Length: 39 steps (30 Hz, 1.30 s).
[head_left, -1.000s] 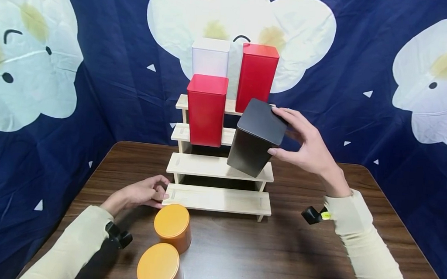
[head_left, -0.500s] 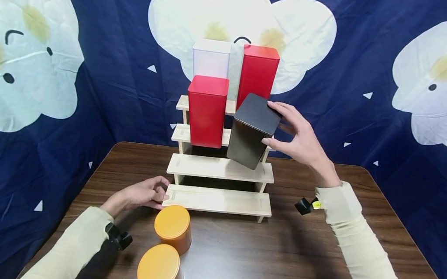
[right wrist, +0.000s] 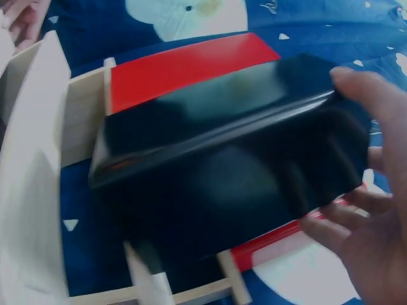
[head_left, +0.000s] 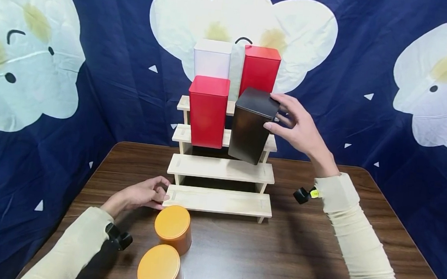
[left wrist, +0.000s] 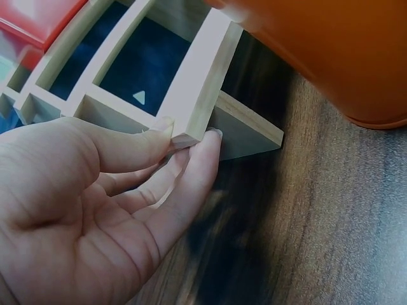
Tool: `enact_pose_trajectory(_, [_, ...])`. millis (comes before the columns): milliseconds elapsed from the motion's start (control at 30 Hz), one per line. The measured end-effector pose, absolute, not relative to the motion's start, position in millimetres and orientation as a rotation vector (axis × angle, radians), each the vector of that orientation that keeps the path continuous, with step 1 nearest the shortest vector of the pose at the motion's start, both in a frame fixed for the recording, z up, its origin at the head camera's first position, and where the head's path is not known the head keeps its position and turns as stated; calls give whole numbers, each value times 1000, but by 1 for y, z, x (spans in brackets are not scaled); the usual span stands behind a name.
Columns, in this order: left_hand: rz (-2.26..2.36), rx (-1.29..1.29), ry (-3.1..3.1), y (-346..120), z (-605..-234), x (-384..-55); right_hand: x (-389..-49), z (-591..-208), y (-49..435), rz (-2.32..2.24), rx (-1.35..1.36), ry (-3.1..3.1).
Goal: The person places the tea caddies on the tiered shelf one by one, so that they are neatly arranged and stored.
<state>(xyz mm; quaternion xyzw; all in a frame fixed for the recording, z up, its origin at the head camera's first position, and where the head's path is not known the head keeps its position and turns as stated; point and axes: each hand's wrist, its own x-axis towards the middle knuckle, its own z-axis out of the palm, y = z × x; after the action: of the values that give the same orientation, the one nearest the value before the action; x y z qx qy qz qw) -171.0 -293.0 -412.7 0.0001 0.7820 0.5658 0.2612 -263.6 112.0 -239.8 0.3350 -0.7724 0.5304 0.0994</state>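
Note:
In the head view, my right hand (head_left: 301,130) grips a tall black tin (head_left: 249,133) by its upper right part. The tin tilts a little, in front of the second-highest step, right of a red tin (head_left: 208,116). Across the right wrist view, the black tin (right wrist: 222,171) hides much of the rack. My left hand (head_left: 140,196) holds the left end of the lowest step of a pale wooden tiered rack (head_left: 218,200). Thumb and fingers pinch that board (left wrist: 197,82) in the left wrist view. Whether the black tin touches the step is unclear.
A white tin (head_left: 212,60) and another red tin (head_left: 261,68) stand on the top step. Two round orange tins (head_left: 172,223) stand on the brown table (head_left: 261,265), close to the rack's front left. A blue cloth (head_left: 109,38) with white shapes hangs behind.
My right hand has carried the black tin up and back, from above the second-lowest step to the second-highest. The tin stands more upright. My left hand keeps its place.

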Motion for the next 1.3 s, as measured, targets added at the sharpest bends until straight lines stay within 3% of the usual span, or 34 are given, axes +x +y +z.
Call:
enact_pose_trajectory(500, [1544, 8, 2108, -293, -414, -172, -275, -238, 113, 1705, 884, -2272])
enact_pose_trajectory(1300, [1540, -1, 2104, -293, -414, -172, -262, -235, 99, 1672, 834, -2127])
